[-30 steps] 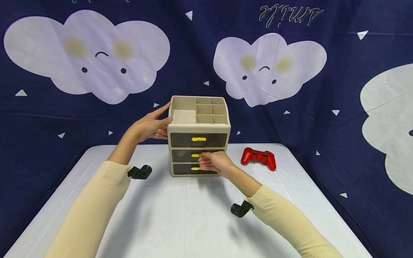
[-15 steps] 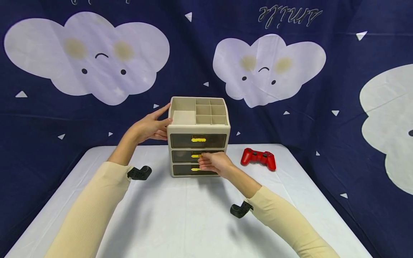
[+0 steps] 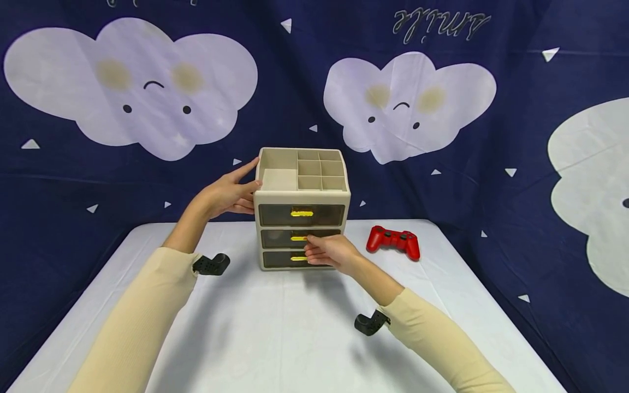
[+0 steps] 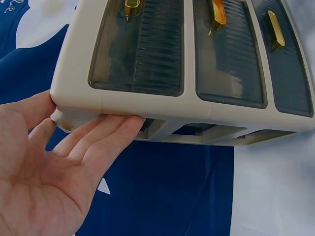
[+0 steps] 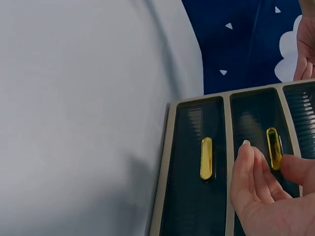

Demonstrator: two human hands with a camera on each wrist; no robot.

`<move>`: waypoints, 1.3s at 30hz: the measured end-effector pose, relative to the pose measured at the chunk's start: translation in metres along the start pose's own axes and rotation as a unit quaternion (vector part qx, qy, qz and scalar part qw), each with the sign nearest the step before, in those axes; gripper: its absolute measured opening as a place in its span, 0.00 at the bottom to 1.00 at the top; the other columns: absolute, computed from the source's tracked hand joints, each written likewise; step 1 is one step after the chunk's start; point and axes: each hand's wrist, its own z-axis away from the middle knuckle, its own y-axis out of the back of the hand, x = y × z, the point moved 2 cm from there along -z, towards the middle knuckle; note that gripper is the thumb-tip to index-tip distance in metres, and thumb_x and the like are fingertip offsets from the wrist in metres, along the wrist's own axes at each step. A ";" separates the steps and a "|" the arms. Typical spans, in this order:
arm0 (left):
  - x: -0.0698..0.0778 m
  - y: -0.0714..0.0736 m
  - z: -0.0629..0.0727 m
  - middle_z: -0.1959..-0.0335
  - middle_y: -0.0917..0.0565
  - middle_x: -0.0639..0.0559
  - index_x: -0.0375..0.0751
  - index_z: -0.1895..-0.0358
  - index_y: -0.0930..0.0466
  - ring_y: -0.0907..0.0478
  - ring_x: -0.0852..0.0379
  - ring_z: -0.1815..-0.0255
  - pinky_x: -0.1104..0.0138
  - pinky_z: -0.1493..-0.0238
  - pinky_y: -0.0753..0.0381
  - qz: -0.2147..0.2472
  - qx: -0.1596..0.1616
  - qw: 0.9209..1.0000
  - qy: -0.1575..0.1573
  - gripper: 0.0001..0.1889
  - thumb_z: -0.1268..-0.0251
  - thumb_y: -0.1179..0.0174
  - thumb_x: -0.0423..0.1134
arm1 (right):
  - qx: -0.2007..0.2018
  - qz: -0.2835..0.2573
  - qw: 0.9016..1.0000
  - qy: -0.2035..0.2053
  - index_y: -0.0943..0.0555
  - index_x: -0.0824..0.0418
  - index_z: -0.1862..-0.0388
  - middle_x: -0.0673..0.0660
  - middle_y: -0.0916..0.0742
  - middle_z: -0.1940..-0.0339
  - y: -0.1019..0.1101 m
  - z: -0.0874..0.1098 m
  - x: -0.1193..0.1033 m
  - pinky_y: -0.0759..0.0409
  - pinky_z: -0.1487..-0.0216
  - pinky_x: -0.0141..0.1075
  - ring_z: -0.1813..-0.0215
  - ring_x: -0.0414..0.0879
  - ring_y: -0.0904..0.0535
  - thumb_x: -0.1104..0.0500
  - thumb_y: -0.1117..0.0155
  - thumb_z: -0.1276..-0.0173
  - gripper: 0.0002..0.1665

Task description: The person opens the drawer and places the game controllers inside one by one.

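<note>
A beige desktop drawer unit (image 3: 303,196) with three dark see-through drawers and gold handles stands upright, its drawers flush with the front. My left hand (image 3: 223,194) rests against its left side. In the left wrist view, straight fingers (image 4: 115,137) lie along the side wall, and the thumb reaches the top edge. My right hand (image 3: 331,251) is at the middle drawer, its thumb beside the gold middle handle (image 5: 274,147). In the right wrist view, a gap shows between thumb and fingers, with the handle beyond it. Whether the thumb touches the handle is hard to tell.
The top tray (image 3: 280,177) of the unit has one large and several small compartments. A red game controller (image 3: 393,242) lies right of the unit on the white table (image 3: 275,327). Behind hangs a dark blue cloth (image 3: 290,82) with clouds.
My right hand has shifted slightly right and down, away from the middle handle. The left hand keeps its place on the unit's side, and the drawers look the same.
</note>
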 end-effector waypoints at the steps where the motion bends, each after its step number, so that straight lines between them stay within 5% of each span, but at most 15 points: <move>1: 0.000 0.000 0.000 0.37 0.22 0.27 0.73 0.18 0.66 0.14 0.41 0.46 0.46 0.39 0.18 0.000 0.000 1.000 -0.001 0.39 0.17 0.51 0.47 | -0.002 0.002 1.000 -0.001 0.16 0.75 0.55 0.56 0.12 0.71 0.001 0.000 0.001 0.11 0.60 0.33 0.70 0.42 0.14 0.57 0.38 0.23 0.18; 17: -0.001 0.000 -0.002 0.39 0.21 0.26 0.71 0.18 0.66 0.12 0.44 0.50 0.47 0.40 0.17 -0.004 0.005 1.000 -0.003 0.39 0.18 0.50 0.46 | -0.001 0.040 0.998 -0.037 0.17 0.77 0.52 0.57 0.11 0.69 0.008 -0.006 0.037 0.11 0.62 0.33 0.70 0.43 0.13 0.59 0.41 0.22 0.18; 39: 0.003 -0.002 -0.002 0.36 0.24 0.30 0.69 0.17 0.58 0.13 0.50 0.52 0.47 0.35 0.21 0.021 0.046 0.999 0.001 0.38 0.20 0.46 0.42 | -0.004 0.020 0.999 -0.038 0.23 0.83 0.43 0.54 0.12 0.73 0.000 -0.011 0.044 0.12 0.62 0.32 0.71 0.41 0.14 0.60 0.42 0.22 0.24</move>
